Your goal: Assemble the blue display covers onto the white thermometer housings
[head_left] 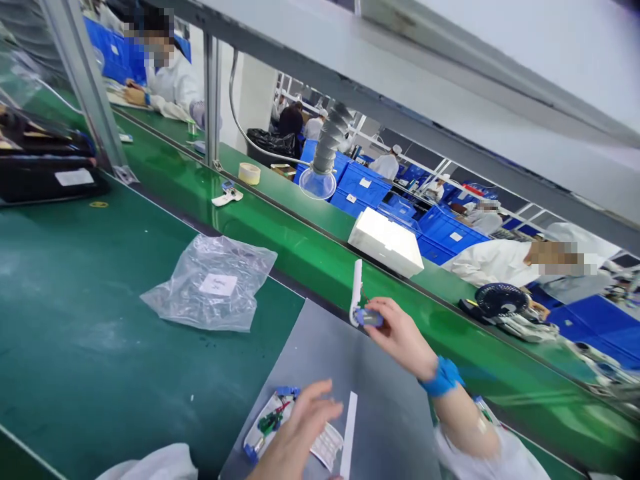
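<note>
My right hand (400,333), a blue band round its wrist, pinches a slim white plastic part (356,290) by the blue-and-grey block at its lower end. It holds the part up above the far edge of the grey mat (395,407), beside the green belt. Fingers spread and holding nothing, my left hand (305,427) is over a curved white plastic housing (327,448) on the mat. Blue pieces, a green piece and red wires show in that housing; the hand hides its middle. A white strip (349,430) lies just right of my left hand.
A clear plastic bag (215,283) with a white label lies left of the mat. Past the bench edge runs a green belt (295,233) carrying another white part (227,194). Beyond stand a tape roll (249,174), a white box (386,241) and co-workers. Metal posts (212,100) rise at left.
</note>
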A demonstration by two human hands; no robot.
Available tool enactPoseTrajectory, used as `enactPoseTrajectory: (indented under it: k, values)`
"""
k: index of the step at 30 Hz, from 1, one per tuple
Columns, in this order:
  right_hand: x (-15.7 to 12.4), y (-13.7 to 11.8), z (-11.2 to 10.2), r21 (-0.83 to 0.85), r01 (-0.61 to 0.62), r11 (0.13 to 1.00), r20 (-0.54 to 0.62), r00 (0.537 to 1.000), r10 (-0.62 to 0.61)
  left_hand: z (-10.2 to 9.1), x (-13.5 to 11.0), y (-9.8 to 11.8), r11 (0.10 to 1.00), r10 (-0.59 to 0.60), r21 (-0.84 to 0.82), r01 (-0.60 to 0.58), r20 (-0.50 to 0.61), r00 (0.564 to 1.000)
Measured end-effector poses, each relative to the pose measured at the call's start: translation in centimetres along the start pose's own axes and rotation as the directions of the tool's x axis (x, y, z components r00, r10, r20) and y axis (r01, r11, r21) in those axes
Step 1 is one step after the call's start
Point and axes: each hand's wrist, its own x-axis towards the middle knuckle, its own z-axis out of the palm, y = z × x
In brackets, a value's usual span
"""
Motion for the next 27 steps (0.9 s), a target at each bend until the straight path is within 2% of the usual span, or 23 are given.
enactPoseTrajectory:
  k: [1, 3, 5, 7, 9, 12, 14, 16, 19, 23, 27]
  values:
    - [-2.5, -1.5, -0.9, 0.088, 0.096, 0.991, -0.009, 0.995, -0.096, 0.1, -0.2, 0.1, 0.999, 0.03, 0.025, -0.029, -0.051, 0.998]
    - [-6.9, -4.3, -2.3, 0.161, 0.232, 0.959, -0.008, 0.972, -0.234, 0.3, -0.7, 0.6, 0.994, 0.063, 0.092, -0.051, -0.128, 0.99]
    - [-9.8, -6.5, -3.1, 0.202, 0.347, 0.916, 0.031, 0.932, -0.36, 0.3, -1.1, 1.4, 0.992, 0.064, 0.117, -0.047, -0.149, 0.987]
    - [-11.1, -7.8, -3.2, 0.254, 0.414, 0.874, 0.06, 0.895, -0.441, 0.1, -1.1, 2.2, 1.0, -0.008, -0.003, 0.008, -0.058, 0.998]
    - [-11.4, -8.5, -2.7, 0.334, 0.453, 0.827, 0.052, 0.867, -0.496, -0.3, -0.8, 2.7, 0.978, -0.081, -0.184, 0.099, 0.103, 0.991]
    - [-11.3, -8.8, -1.8, 0.438, 0.518, 0.734, -0.029, 0.825, -0.565, -1.2, -0.1, 3.1, 0.932, -0.01, -0.344, 0.112, 0.284, 0.959]
    - [-11.3, -9.0, -1.1, 0.432, 0.572, 0.697, -0.129, 0.804, -0.58, -1.8, 0.5, 3.2, 0.885, 0.069, -0.452, 0.112, 0.367, 0.928]
    - [-11.5, -9.2, -0.2, 0.374, 0.62, 0.69, -0.236, 0.783, -0.576, -2.3, 0.8, 3.3, 0.797, 0.099, -0.57, 0.202, 0.452, 0.886]
    - [-12.1, -9.3, 1.3, 0.254, 0.643, 0.722, -0.356, 0.757, -0.548, -2.4, 0.8, 3.3, 0.678, 0.033, -0.63, 0.378, 0.541, 0.841]
    - [-13.3, -9.5, 3.3, 0.113, 0.545, 0.831, -0.515, 0.747, -0.42, -1.8, 0.4, 3.2, 0.513, -0.072, -0.693, 0.506, 0.553, 0.83]
    - [-14.1, -9.4, 3.8, 0.04, 0.597, 0.801, -0.566, 0.675, -0.474, -1.4, 0.3, 3.3, 0.379, -0.044, -0.761, 0.527, 0.554, 0.831]
